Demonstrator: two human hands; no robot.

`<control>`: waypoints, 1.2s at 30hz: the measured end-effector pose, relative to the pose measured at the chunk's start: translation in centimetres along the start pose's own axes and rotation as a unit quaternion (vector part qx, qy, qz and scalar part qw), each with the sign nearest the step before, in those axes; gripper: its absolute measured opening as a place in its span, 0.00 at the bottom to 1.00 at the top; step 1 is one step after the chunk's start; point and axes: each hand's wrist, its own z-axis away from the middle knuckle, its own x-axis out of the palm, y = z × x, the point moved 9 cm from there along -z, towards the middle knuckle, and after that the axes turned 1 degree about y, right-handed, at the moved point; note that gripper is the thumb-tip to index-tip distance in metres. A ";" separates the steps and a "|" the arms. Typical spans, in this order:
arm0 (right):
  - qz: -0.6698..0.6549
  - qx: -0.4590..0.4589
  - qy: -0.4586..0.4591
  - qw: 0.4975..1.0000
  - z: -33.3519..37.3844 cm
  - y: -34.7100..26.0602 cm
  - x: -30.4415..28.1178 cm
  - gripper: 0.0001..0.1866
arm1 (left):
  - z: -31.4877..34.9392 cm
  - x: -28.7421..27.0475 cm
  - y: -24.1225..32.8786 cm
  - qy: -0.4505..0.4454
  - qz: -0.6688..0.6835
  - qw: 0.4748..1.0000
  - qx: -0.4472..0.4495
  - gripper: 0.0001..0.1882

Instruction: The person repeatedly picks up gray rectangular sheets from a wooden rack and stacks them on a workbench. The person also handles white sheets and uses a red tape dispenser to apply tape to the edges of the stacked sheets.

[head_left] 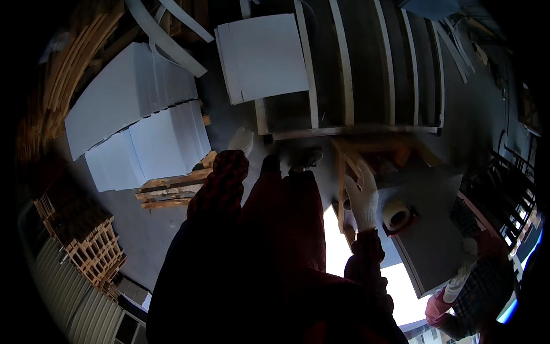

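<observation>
My right hand (364, 200), in a pale knit glove, reaches over the left edge of a wooden table (389, 143), its thumb and fingers apart and nothing visible in them. Beside it, a roll of tape on a red dispenser (396, 217) rests on a stack of large grey sheets (421, 192). My left hand (241, 141), gloved too, hangs low near a pallet with white folded sheets (169, 137). It appears loosely open and holds nothing that I can see; its fingers are dim.
A long slatted wooden frame (355, 69) lies ahead, with white flat sheets (264, 57) across its left end. Wooden pallets (91, 243) stand at the left. At the lower right, a co-worker (478, 269) in pale gloves stands by the grey sheets.
</observation>
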 end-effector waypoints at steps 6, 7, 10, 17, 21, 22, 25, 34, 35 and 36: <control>0.110 -0.054 -0.142 0.982 -25.1 8.5 21.6 0.43 | -6.8 4.7 -12.3 0.120 0.303 0.905 -0.274 0.34; 0.091 -0.020 -0.143 0.985 -28.2 9.9 23.6 0.44 | -8.4 2.7 -11.1 0.146 0.323 0.885 -0.301 0.34; -0.019 0.060 -0.126 0.990 -35.0 12.7 29.2 0.43 | -12.5 0.8 -11.8 0.136 0.402 0.831 -0.359 0.33; -0.294 0.110 -0.179 0.933 -38.4 15.7 37.1 0.26 | -15.5 3.9 -12.4 0.158 0.395 0.830 -0.361 0.30; -0.450 0.205 -0.148 0.856 -37.3 14.1 37.4 0.31 | -15.0 3.2 -10.1 0.195 0.381 0.824 -0.371 0.36; -0.479 0.225 -0.165 0.832 -37.2 13.6 37.7 0.33 | -14.9 2.7 -9.7 0.203 0.385 0.820 -0.372 0.36; -0.497 0.223 -0.205 0.813 -37.3 12.4 38.0 0.37 | -14.5 1.5 -9.2 0.220 0.384 0.809 -0.387 0.37; -0.443 0.205 -0.232 0.841 -38.3 14.1 36.8 0.39 | -11.8 -4.5 -11.4 0.254 0.284 0.821 -0.425 0.28; -0.465 0.235 -0.230 0.822 -37.4 14.0 36.3 0.39 | -11.6 -5.1 -11.3 0.234 0.284 0.840 -0.399 0.29; -0.486 0.262 -0.246 0.796 -35.5 11.5 35.6 0.39 | -11.0 -5.5 -11.2 0.214 0.284 0.854 -0.380 0.29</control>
